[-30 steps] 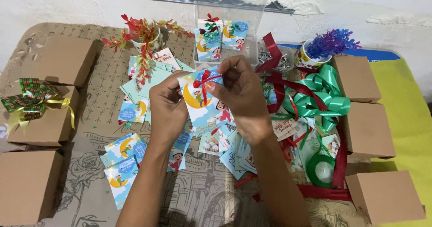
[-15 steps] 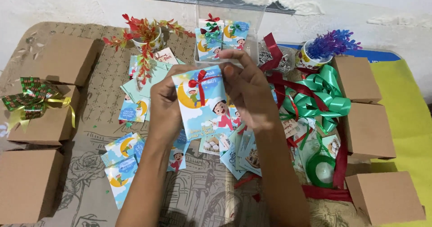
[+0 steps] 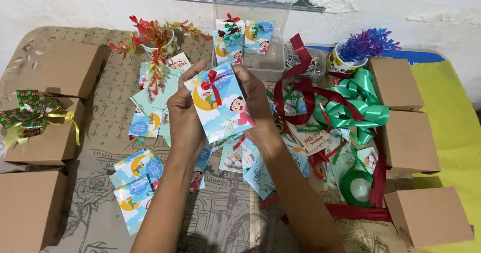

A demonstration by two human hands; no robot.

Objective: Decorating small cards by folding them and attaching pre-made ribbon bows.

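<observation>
a small blue card (image 3: pixel 220 107) with a moon picture and a little red bow (image 3: pixel 212 78) on top is held up over the table (image 3: pixel 225 223). it is pinched on its left edge by the left hand (image 3: pixel 184 113) and on its right edge by the right hand (image 3: pixel 256 102), with fingers closed on it. more blue cards (image 3: pixel 134 183) are spread on the table below. a clear plastic box (image 3: pixel 253 27) with finished cards is seen behind. green ribbon (image 3: pixel 358 105) and red ribbon (image 3: pixel 300 85) are piled to the right, near brown boxes (image 3: pixel 408 140).
</observation>
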